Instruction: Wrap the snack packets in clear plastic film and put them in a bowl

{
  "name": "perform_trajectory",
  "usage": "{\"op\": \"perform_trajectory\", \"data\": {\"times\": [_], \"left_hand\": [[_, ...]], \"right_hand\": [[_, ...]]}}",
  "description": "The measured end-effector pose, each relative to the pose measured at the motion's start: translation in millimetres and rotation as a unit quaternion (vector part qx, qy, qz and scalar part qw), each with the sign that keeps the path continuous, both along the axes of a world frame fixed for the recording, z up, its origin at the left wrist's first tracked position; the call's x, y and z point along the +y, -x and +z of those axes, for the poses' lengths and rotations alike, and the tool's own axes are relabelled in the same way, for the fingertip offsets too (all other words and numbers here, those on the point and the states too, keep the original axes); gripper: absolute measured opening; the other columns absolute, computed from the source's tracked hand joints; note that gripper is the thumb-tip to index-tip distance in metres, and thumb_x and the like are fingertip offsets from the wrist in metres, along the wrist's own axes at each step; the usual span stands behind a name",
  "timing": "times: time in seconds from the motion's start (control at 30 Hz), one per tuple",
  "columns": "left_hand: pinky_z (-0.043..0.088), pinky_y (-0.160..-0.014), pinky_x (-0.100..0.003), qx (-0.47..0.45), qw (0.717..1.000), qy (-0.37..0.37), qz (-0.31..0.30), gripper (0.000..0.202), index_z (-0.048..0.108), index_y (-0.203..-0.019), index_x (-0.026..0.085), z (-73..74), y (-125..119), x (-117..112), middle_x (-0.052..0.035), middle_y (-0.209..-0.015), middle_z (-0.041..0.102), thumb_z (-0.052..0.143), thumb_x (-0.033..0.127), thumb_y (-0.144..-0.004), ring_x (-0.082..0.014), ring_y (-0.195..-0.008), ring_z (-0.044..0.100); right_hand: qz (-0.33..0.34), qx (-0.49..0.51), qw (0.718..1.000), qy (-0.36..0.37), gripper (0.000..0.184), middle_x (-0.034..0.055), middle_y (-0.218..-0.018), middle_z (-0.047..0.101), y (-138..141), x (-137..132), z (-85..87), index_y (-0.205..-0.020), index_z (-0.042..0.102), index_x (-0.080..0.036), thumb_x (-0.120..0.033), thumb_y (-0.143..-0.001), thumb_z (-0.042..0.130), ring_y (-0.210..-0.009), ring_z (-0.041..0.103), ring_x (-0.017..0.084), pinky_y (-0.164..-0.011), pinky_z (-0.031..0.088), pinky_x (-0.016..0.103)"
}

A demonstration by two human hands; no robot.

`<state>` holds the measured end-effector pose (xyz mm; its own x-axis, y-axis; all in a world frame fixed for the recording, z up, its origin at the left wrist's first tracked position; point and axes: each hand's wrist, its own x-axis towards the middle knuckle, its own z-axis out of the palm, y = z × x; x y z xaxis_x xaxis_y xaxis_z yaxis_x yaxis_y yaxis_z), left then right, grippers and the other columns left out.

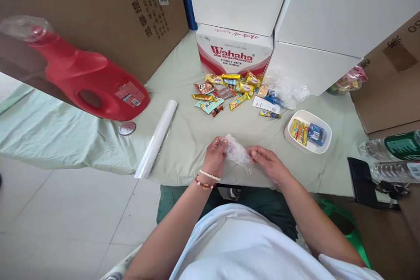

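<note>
Both hands meet just above the pale green cloth [183,140] in front of me. My left hand [215,156], with bead bracelets at the wrist, and my right hand [267,161] are each closed on an end of a crumpled clear plastic bag [236,152]. Beyond the hands lies a scatter of several small wrapped snacks [229,89]. A white oval dish [308,132] to the right holds a few more packets.
A roll of clear film [156,138] lies left of the hands, with a small round metal lid [127,128] and a tipped red detergent jug [88,81] further left. Cardboard boxes, a Wahaha box [233,52] and white boxes line the back. Water bottles [392,157] lie at right.
</note>
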<state>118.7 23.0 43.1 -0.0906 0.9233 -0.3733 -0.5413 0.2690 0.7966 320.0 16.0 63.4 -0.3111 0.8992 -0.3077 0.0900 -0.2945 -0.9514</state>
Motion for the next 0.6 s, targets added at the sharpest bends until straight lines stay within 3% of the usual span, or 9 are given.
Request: {"op": "perform_trajectory", "data": {"times": [0.07, 0.13, 0.2, 0.3, 0.37, 0.47, 0.6], "left_hand": [[0.043, -0.064, -0.025, 0.022, 0.999, -0.010, -0.037, 0.042, 0.062, -0.082, 0.020, -1.1, -4.5, -3.3, 0.0044, -0.071, 0.057, 0.085, 0.053, -0.071, -0.0101, -0.065, 0.052], [0.043, -0.066, -0.025, 0.038, 0.997, -0.013, -0.063, 0.041, 0.066, -0.086, 0.020, -3.3, -8.3, -6.7, 0.0023, -0.075, 0.060, 0.084, 0.055, -0.073, -0.0115, -0.068, 0.053], [0.046, -0.070, -0.026, 0.087, 0.996, -0.008, -0.026, 0.043, 0.068, -0.096, 0.020, -6.2, -9.6, -10.8, -0.0015, -0.088, 0.066, 0.083, 0.053, -0.073, -0.0140, -0.078, 0.058], [0.049, -0.077, -0.027, 0.208, 0.974, 0.000, 0.085, 0.050, 0.065, -0.108, 0.022, -11.5, -9.1, -18.6, -0.0063, -0.110, 0.067, 0.088, 0.047, -0.070, -0.0172, -0.095, 0.062], [0.049, -0.078, -0.028, 0.235, 0.970, 0.002, 0.069, 0.049, 0.066, -0.103, 0.021, -15.0, -9.1, -22.3, -0.0061, -0.104, 0.068, 0.090, 0.044, -0.067, -0.0175, -0.093, 0.062], [0.050, -0.075, -0.029, 0.176, 0.984, 0.010, 0.010, 0.038, 0.065, -0.089, 0.021, -18.0, -8.0, -19.9, -0.0020, -0.084, 0.068, 0.088, 0.045, -0.069, -0.0159, -0.080, 0.062], [0.050, -0.072, -0.027, 0.058, 0.996, 0.055, 0.039, 0.042, 0.059, -0.085, 0.022, -13.3, 1.4, -7.3, 0.0001, -0.082, 0.069, 0.086, 0.050, -0.069, -0.0144, -0.078, 0.065]], "right_hand": [[-0.025, -0.009, 1.000, -0.017, 0.050, 0.0014, -0.093, 0.070, 0.3, 7.9, 3.7, -0.100, 0.075, -0.021, -0.068, -0.082, 0.075, -0.085, 0.059, 0.017, -0.079, 0.046, 0.029], [-0.009, -0.007, 1.000, -0.020, 0.047, -0.0003, -0.085, 0.068, 5.4, 14.9, 3.3, -0.095, 0.074, -0.021, -0.065, -0.079, 0.079, -0.078, 0.056, 0.016, -0.073, 0.043, 0.028], [0.002, -0.005, 1.000, -0.016, 0.044, -0.0025, -0.075, 0.063, 13.7, 18.5, -0.9, -0.087, 0.073, -0.020, -0.062, -0.076, 0.082, -0.069, 0.050, 0.014, -0.066, 0.038, 0.027], [-0.058, -0.008, 0.998, -0.023, 0.041, -0.0036, -0.069, 0.059, 27.3, 16.7, -9.8, -0.083, 0.071, -0.020, -0.060, -0.077, 0.081, -0.065, 0.046, 0.013, -0.063, 0.034, 0.026], [-0.093, -0.004, 0.995, -0.024, 0.039, -0.0030, -0.070, 0.060, 34.1, 13.5, -13.6, -0.083, 0.072, -0.021, -0.058, -0.076, 0.081, -0.065, 0.047, 0.013, -0.064, 0.035, 0.027], [-0.105, 0.020, 0.994, 0.002, 0.039, -0.0020, -0.071, 0.062, 36.7, 11.4, -13.1, -0.083, 0.073, -0.021, -0.057, -0.073, 0.084, -0.066, 0.049, 0.014, -0.064, 0.037, 0.028], [-0.145, 0.045, 0.988, 0.030, 0.042, -0.0019, -0.072, 0.064, 26.1, 16.3, -7.2, -0.082, 0.072, -0.021, -0.055, -0.065, 0.090, -0.067, 0.049, 0.014, -0.065, 0.038, 0.027]]}}
